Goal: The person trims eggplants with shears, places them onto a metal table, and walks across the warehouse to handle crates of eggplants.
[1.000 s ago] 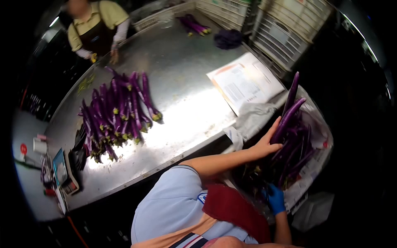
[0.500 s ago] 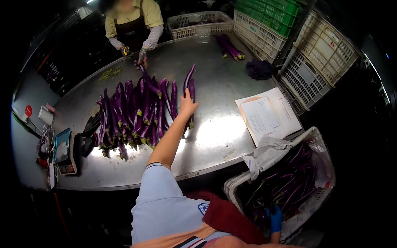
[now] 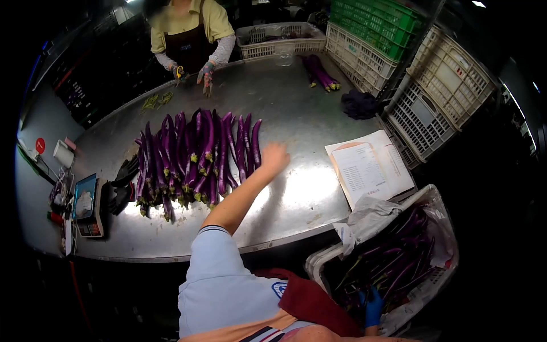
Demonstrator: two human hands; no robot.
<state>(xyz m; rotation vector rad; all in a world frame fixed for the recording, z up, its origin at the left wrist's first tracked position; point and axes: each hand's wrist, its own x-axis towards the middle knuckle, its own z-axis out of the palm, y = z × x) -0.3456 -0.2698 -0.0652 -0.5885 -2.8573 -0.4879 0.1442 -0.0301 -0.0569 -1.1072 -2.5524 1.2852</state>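
My bare left hand (image 3: 276, 158) is above the metal table (image 3: 307, 199), just right of a row of long purple eggplants (image 3: 219, 151). It is blurred, its fingers are not clear, and no eggplant shows in it. The nearest eggplant (image 3: 256, 142) lies at the row's right end, apart from the hand. My right hand (image 3: 373, 306), in a blue glove, reaches into a white plastic crate (image 3: 450, 228) among more eggplants (image 3: 393, 256). Its fingertips are partly lost among the dark eggplants, so I cannot tell whether it grips one.
Across the table a person's gloved hands (image 3: 206, 78) are near green trimmings (image 3: 156, 101); yellow-handled scissors (image 3: 180, 72) are in one. Papers (image 3: 364, 165), a dark cloth (image 3: 359, 104), an eggplant bundle (image 3: 320, 74), stacked crates (image 3: 370, 40) and a scale (image 3: 89, 211) stand around.
My left hand has let go of an eggplant at the row's right end and moved right and down. The person opposite has released an eggplant, which now lies in the row.
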